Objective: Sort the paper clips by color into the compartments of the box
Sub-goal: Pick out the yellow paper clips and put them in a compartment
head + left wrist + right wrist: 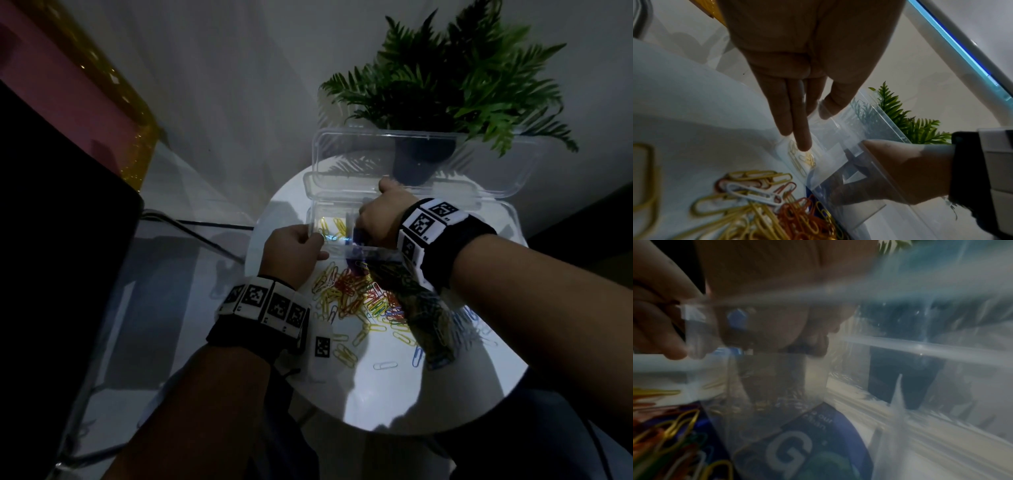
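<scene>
1. Fingers of my left hand lay almost straight and close together along the left end of the clear box, thumb on its near wall, steadying it more than squeezing.
2. Nearest me, the paper clips sat in a loose mixed heap on the round white table, just in front of the box, partly on a dark printed packet.
3. They looked light, stiff and slick, and likely tangled; I judged a fingertip pinch on one clip's outer loop would lift it cleanly.
4. A few yellow clips already lay in the leftmost compartment.
5. My right hand reached down inside the next compartment, fingers curled; whether they held a clip I could not tell.
6. Behind, the box's lid stood open before a fern.
</scene>
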Demonstrator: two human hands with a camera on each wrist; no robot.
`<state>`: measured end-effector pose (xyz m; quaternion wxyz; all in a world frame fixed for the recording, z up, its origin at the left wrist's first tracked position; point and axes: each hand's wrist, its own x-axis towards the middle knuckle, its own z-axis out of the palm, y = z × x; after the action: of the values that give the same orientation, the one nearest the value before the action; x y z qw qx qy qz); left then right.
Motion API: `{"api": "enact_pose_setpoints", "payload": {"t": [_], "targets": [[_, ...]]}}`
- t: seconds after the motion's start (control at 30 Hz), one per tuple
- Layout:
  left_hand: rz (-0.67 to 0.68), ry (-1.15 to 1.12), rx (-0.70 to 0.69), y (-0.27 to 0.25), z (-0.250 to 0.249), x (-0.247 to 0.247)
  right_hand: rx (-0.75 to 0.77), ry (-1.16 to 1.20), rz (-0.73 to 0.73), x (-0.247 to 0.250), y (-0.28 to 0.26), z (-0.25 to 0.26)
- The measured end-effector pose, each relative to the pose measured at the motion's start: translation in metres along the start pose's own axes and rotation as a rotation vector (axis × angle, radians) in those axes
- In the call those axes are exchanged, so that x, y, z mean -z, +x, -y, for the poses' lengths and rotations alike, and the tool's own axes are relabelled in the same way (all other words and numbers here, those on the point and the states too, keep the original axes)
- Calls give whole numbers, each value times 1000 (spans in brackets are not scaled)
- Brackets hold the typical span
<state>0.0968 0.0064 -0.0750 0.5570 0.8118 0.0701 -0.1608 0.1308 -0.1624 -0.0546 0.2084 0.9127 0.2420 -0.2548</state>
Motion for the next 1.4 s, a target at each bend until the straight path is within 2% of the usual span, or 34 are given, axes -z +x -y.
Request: {"api": "enact_pose_setpoints", "payload": {"t": [0.3,0.53,0.67,0.73,0.8,0.87,0.93,1.03,1.13,1.27,1.4], "targets": [[-11,17,6,-2,-2,0,-3,131,-86,0,-7,-3],[-12,43,-4,-1,-1,-1,23,8,74,-2,4,-4],[-27,40,1,1,1,-2,40,150,-79,0,-9,-9],[-26,51,-5,1,0,-3,-9,310,-250,0,-22,-11],[-11,58,-9,1,1,-4,-113,578,-498,-2,-34,-11],[2,71,-24,0,0,-2,-187,896,-626,4,-42,-10],[9,125,-40,-1,-1,0,-185,1078,-616,18,-41,-2],[-10,206,-39,-5,-3,3,-166,1121,-570,36,-36,11],[-37,283,-41,-11,-6,8,-233,1174,-593,41,-48,11],[28,477,-110,-34,-8,10,-278,1108,-616,11,-91,13],[130,642,-116,-54,3,2,-315,1071,-381,-41,-125,40]]}}
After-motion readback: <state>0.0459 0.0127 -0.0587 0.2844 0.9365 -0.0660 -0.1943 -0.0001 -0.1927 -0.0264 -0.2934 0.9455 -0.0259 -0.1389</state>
